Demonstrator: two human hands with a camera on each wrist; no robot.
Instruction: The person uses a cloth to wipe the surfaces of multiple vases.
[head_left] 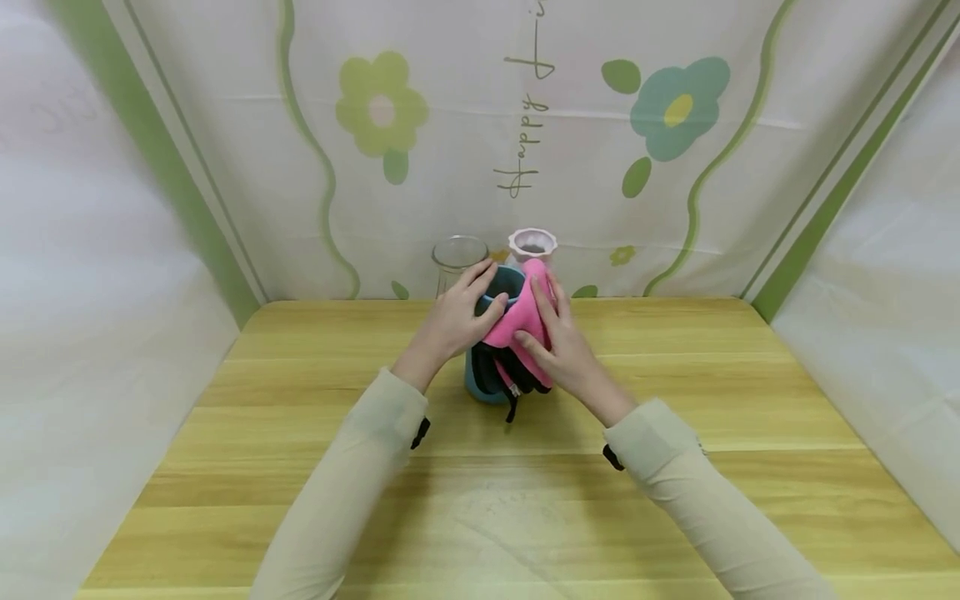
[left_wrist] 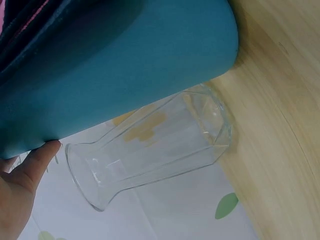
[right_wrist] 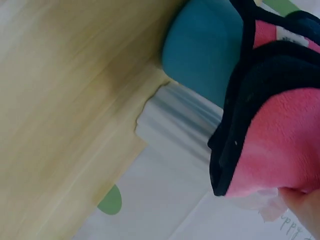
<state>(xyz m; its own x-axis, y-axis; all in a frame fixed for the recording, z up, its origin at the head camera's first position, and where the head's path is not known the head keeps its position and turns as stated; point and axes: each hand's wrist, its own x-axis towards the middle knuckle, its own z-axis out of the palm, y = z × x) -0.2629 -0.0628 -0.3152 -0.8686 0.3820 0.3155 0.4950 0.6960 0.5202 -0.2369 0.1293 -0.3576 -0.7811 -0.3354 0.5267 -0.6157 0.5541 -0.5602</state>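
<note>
Hold the blue vase [left_wrist: 135,65] upright at your 12 o'clock, clear of the glass vase [head_left: 459,252] at its 11 o'clock. Press the pink cloth [head_left: 517,321] evenly at 4 o'clock: right hand [head_left: 564,350] gripping it, left hand [head_left: 456,318] curled round the rim.

Three views meet at one grip: one from above, two from close beside it.
The head view looks forward and down from behind the left hand [head_left: 457,315] and right hand [head_left: 566,346], far enough back to include both sleeves [head_left: 341,487], the tabletop [head_left: 262,450] and the backdrop [head_left: 450,175] beyond. Close in at the grip's left, the left wrist view, tabletop at its right, faces the blue vessel [left_wrist: 140,65] and glass vase [left_wrist: 155,155]. Equally near at the grip's right, the right wrist view, tabletop at its left, faces the pink fabric piece [right_wrist: 285,135] and white vase [right_wrist: 172,122]. All three share the blue vessel.
</note>
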